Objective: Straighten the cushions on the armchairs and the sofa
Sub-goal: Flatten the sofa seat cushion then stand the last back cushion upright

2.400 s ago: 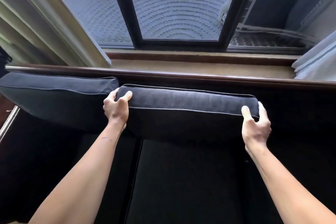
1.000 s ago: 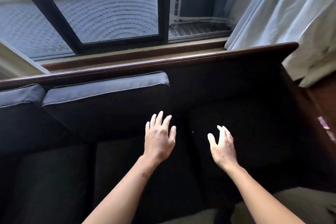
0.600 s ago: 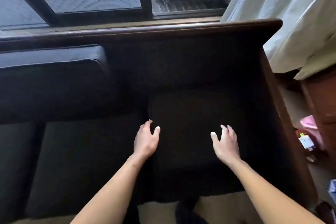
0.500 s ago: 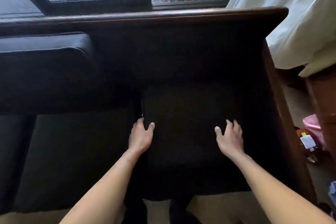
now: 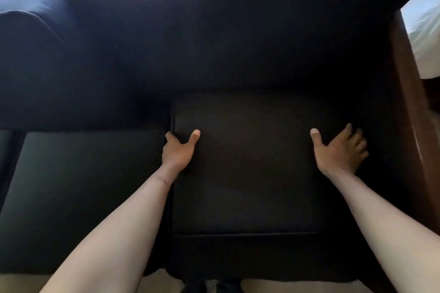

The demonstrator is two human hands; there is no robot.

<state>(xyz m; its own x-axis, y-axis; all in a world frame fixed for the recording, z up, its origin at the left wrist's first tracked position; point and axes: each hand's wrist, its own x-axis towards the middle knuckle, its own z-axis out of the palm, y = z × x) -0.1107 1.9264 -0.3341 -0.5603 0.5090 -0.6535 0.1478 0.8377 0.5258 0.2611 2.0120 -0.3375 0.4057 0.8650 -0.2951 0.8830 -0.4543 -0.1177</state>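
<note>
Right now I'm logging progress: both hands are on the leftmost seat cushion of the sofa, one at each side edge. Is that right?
Not quite. The head view shows the left hand and right hand at the side edges of the rightmost seat cushion, next to the wooden armrest; the neighbouring seat cushion lies untouched.

Sofa (image 5: 214,31), dark. Right-end seat cushion (image 5: 247,173): left hand (image 5: 177,150) at its 9 o'clock edge, thumb on top; right hand (image 5: 340,150) spread at 3 o'clock. Back cushion (image 5: 35,14) at 10 o'clock; pale curtain (image 5: 426,31) at 2 o'clock.
</note>
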